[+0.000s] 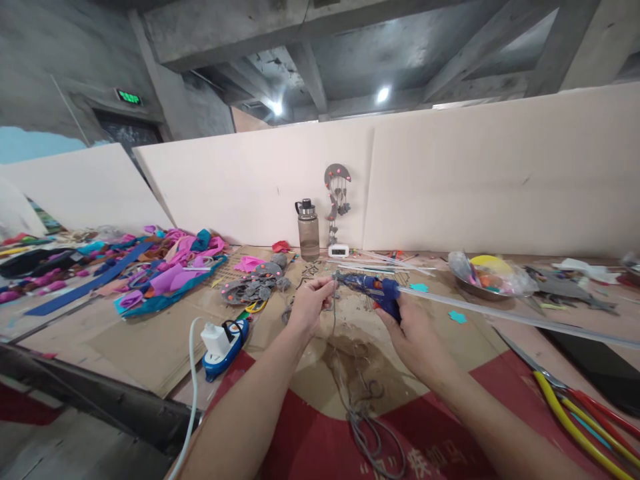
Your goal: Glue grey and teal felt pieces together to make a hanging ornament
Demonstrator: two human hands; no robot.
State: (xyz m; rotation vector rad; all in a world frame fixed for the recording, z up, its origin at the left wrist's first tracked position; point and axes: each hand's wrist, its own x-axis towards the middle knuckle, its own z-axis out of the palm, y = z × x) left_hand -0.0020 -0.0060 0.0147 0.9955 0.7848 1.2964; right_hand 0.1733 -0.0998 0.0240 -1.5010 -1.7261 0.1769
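Trailing down from the fingers toward the camera, a grey cord (367, 427) hangs in loops over the red cloth (320, 440) and the stained cardboard (350, 353) below the wrists. Above it, the left hand (307, 303) has its fingers curled in a pinch around the upper end of that cord (what exactly sits between the fingertips is too small to tell). Just to the right of those fingers, the right hand (413, 333) is clenched around the handle of a blue glue gun (375, 288), whose nozzle points left and nearly meets the left fingertips. A long clear glue stick (525, 319) runs out of the gun's back, away to the right of the right knuckles.

Left of the left hand lie a blue power strip (225, 340) with a white plug and its white cable (193, 393). Right of the right hand, near the lower edge, lie tools with yellow and red handles (585, 420).

Beyond the fingertips sit grey felt pieces (255, 283) dotted pink, then a water bottle (309, 230), a small white clock (339, 251) and a grey felt hanging (336, 193) against the pale wall board (475, 180). Far off to the left of the fingers spreads a heap of pink and blue fabric (175, 267); far right stands a metal bowl (483, 273) of scraps.
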